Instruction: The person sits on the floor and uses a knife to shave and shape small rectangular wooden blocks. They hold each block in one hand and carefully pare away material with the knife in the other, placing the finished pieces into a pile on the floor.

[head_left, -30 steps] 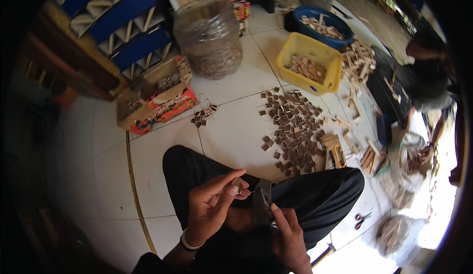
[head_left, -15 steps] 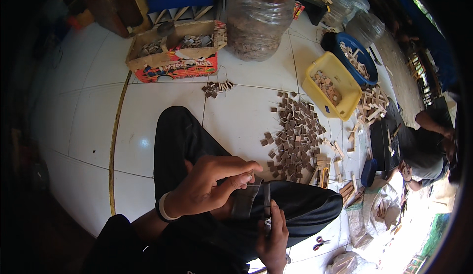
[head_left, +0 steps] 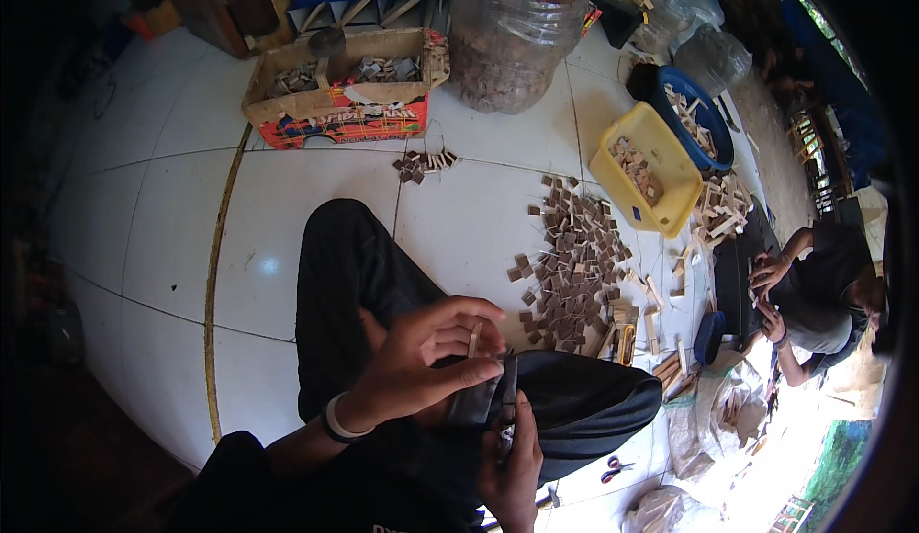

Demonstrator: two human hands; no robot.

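Above my lap, my left hand has its thumb and index finger parted. A small pale wooden piece rests against its curled fingers. In my right hand is a knife, gripped by the handle with its dark blade pointing up, close to the left fingertips. Several small brown square pieces with thin stems lie in a loose pile on the tiles just past my knee. A smaller group of similar pieces lies farther off.
A cardboard box with small pieces stands at the far left, beside a large clear plastic container. To the right are a yellow basin, a blue tub, wooden sticks and scissors. Another person works at right.
My left thumb and index finger have spread apart, and the wooden piece now shows against the curled fingers. The knife has shifted slightly left. The other person's hands have moved up together.
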